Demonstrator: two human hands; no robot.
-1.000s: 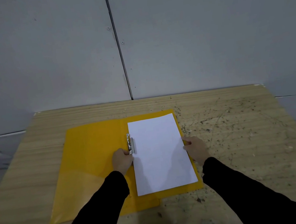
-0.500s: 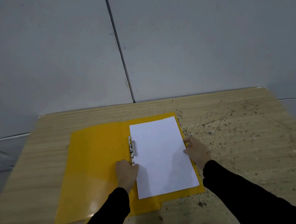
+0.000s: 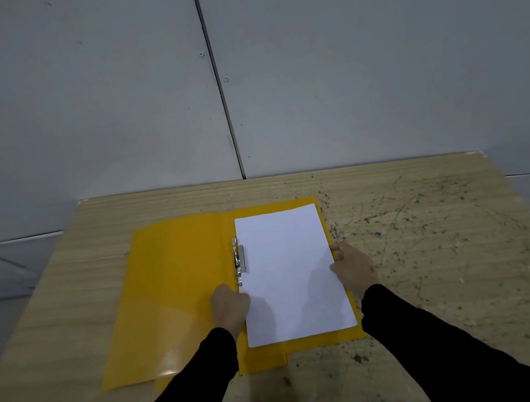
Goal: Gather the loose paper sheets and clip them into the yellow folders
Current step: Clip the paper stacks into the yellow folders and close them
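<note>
- The white paper sheets (image 3: pixel 291 271) lie flat and square on the right half of the open yellow folder (image 3: pixel 174 290), their left edge under the metal clip (image 3: pixel 239 259).
- Clipping looks about done. Closing the cover is probably what is left.
- The paper is matte, the folder thin, glossy plastic.
- The right hand (image 3: pixel 351 267) pinches the sheets' right edge.
- The left hand (image 3: pixel 230 305) is curled at their left edge; I cannot tell whether it grips anything.
- The wood-grain tabletop (image 3: pixel 431 246) is scuffed.

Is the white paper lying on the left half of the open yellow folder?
No, the white paper lies on the right half of the yellow folder, just to the right of the metal clip.
</note>
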